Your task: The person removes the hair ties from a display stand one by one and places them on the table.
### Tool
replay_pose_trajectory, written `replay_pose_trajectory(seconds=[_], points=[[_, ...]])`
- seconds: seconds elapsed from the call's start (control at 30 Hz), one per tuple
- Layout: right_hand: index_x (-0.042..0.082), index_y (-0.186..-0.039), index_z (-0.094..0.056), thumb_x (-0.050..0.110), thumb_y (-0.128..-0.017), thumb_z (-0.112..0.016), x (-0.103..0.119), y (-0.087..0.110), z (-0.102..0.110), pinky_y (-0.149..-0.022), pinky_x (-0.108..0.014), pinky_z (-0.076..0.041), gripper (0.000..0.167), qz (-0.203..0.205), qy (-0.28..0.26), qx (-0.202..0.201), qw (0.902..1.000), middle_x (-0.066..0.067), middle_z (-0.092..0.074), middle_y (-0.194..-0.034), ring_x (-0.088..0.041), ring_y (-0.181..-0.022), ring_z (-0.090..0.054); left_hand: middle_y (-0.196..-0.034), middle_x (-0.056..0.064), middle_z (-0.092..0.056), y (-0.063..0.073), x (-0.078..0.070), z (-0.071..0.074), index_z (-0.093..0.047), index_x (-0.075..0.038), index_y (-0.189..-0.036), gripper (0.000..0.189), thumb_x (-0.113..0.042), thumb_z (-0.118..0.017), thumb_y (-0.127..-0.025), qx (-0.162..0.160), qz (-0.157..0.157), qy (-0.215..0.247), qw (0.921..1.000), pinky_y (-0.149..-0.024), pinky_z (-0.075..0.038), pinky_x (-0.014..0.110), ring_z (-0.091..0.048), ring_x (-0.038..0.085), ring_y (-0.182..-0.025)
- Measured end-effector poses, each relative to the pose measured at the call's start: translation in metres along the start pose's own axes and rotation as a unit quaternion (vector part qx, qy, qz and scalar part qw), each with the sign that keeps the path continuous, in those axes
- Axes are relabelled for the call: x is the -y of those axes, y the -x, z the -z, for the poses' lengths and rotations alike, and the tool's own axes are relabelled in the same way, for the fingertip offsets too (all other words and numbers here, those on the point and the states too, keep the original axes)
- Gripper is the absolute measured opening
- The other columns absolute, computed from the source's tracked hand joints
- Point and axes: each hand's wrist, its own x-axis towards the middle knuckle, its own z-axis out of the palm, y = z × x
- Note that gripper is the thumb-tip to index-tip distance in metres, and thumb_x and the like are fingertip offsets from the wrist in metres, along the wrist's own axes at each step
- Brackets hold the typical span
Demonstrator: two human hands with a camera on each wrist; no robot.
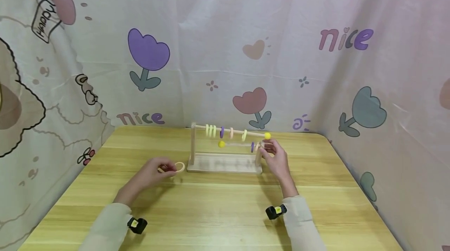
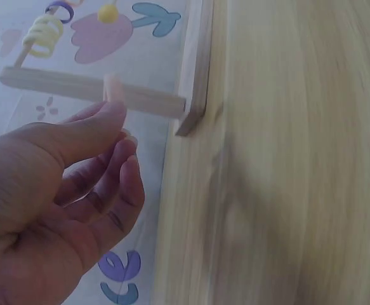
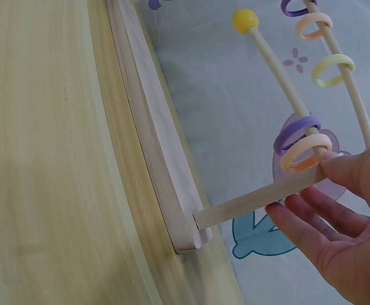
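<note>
A wooden rack (image 1: 225, 164) stands on the table, with a post at each end and two rods. My right hand (image 1: 276, 159) grips the top of its right post (image 3: 254, 198), thumb beside a peach ring (image 3: 305, 152). A purple ring (image 3: 297, 132) hangs there too, on the lower rod, which ends in a yellow ball (image 3: 245, 21). The upper rod carries several pale yellow rings (image 1: 210, 130), a purple ring (image 1: 222, 132) and a peach ring (image 1: 231, 132). Left of the rack, my left hand (image 1: 159, 173) pinches a loose peach ring (image 2: 113, 88) between thumb and fingers, apart from the rods.
The wooden table (image 1: 211, 212) reaches back to a printed cloth (image 1: 211, 48), which also hangs at both sides. A second yellow ball (image 1: 267, 136) tips the upper rod, above my right hand. Both wrists wear small black cameras (image 1: 137, 225).
</note>
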Motion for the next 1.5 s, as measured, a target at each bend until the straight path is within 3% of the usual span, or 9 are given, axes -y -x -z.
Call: replay_pose_trajectory(seconds=[0.2, 0.33, 0.6, 0.97, 1.37, 1.5], points=[[-0.007, -0.129, -0.059, -0.002, -0.097, -0.067, -0.02, -0.008, -0.004, -0.087, -0.026, -0.064, 0.033, 0.008, -0.007, -0.005, 0.9999, -0.033, -0.066, -0.127, -0.046, -0.117, -0.066, -0.084, 0.001, -0.072, 0.009, 0.01, 0.009, -0.076, -0.005, -0.088, 0.004, -0.008, -0.079, -0.09, 0.034, 0.005, -0.01, 0.9994, -0.063, -0.053, 0.019, -0.058, 0.004, -0.073], [-0.002, -0.129, -0.061, 0.001, -0.097, -0.069, -0.037, -0.014, -0.005, -0.085, -0.029, -0.065, 0.033, 0.015, -0.01, -0.008, 0.9998, -0.03, -0.068, -0.127, -0.042, -0.116, -0.067, -0.084, -0.001, -0.07, 0.014, 0.017, 0.012, -0.076, -0.007, -0.089, 0.005, -0.011, -0.079, -0.09, 0.039, 0.032, -0.019, 0.9985, -0.061, -0.051, 0.019, -0.056, 0.005, -0.072], [0.0, -0.126, -0.062, 0.001, -0.096, -0.07, -0.038, -0.014, -0.004, -0.08, -0.022, -0.064, 0.031, 0.02, -0.011, -0.01, 0.9997, -0.027, -0.069, -0.125, -0.04, -0.114, -0.068, -0.083, 0.0, -0.07, 0.021, 0.026, 0.016, -0.078, -0.01, -0.088, 0.003, -0.009, -0.08, -0.088, 0.061, 0.035, -0.018, 0.9973, -0.059, -0.048, 0.019, -0.053, 0.005, -0.069], [0.0, -0.127, -0.062, 0.002, -0.097, -0.069, -0.037, -0.013, -0.004, -0.082, -0.022, -0.063, 0.032, 0.012, -0.008, -0.008, 0.9999, -0.026, -0.069, -0.126, -0.039, -0.116, -0.068, -0.082, -0.003, -0.069, 0.029, 0.032, 0.013, -0.078, -0.014, -0.085, 0.005, -0.011, -0.082, -0.087, 0.089, 0.05, -0.029, 0.9944, -0.06, -0.047, 0.019, -0.052, 0.003, -0.069], [0.001, -0.128, -0.061, 0.002, -0.097, -0.069, -0.035, -0.012, -0.003, -0.084, -0.022, -0.063, 0.032, 0.014, -0.003, -0.003, 0.9999, -0.025, -0.068, -0.127, -0.039, -0.116, -0.068, -0.081, 0.001, -0.066, 0.028, 0.02, 0.018, -0.077, -0.009, -0.091, 0.009, -0.006, -0.082, -0.085, 0.111, 0.081, -0.012, 0.9904, -0.058, -0.049, 0.021, -0.053, 0.008, -0.069], [0.001, -0.128, -0.062, 0.002, -0.097, -0.069, -0.035, -0.012, -0.003, -0.082, -0.02, -0.063, 0.032, 0.015, -0.004, -0.004, 0.9999, -0.025, -0.068, -0.127, -0.039, -0.115, -0.068, -0.085, 0.001, -0.066, 0.022, 0.013, 0.02, -0.077, -0.009, -0.097, 0.011, -0.008, -0.081, -0.087, 0.11, 0.072, -0.025, 0.9911, -0.061, -0.05, 0.021, -0.054, 0.007, -0.071]])
